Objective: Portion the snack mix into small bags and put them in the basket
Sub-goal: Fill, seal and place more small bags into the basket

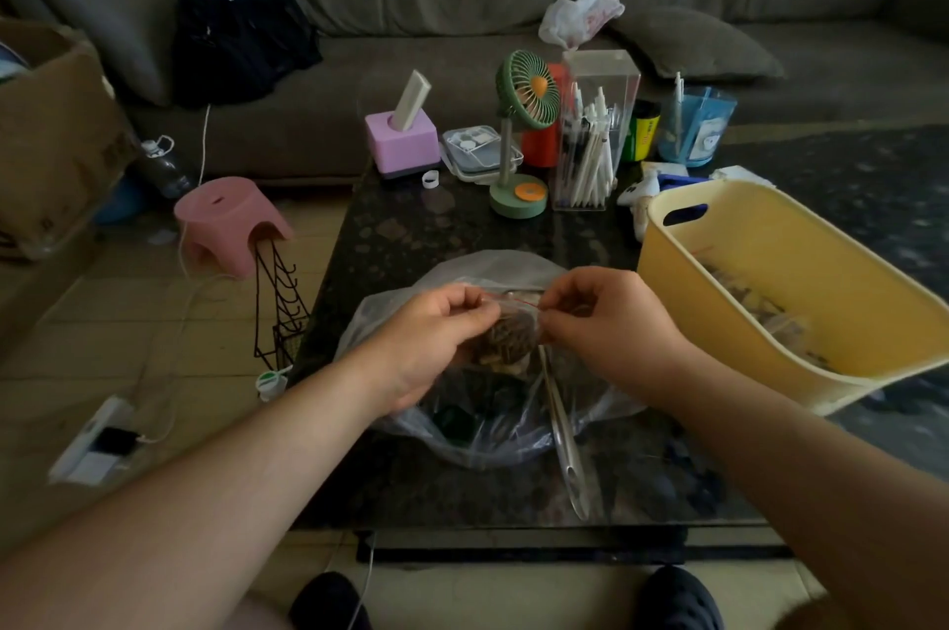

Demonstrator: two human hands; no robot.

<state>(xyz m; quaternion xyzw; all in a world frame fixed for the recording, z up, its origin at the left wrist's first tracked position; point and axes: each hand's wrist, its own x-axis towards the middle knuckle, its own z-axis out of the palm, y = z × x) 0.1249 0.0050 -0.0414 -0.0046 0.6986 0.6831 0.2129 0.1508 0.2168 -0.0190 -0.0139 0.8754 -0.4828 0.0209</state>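
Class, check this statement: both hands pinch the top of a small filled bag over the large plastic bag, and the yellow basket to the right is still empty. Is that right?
Not quite. The head view shows the yellow basket already holds filled bags. The rest stands: the left hand and right hand pinch the small bag over the large plastic bag.

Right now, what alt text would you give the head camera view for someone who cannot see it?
Both hands, left and right, pinch the top of a small bag of snack mix above a large clear plastic bag on a dark table. A yellow basket holding filled bags stands at the right.
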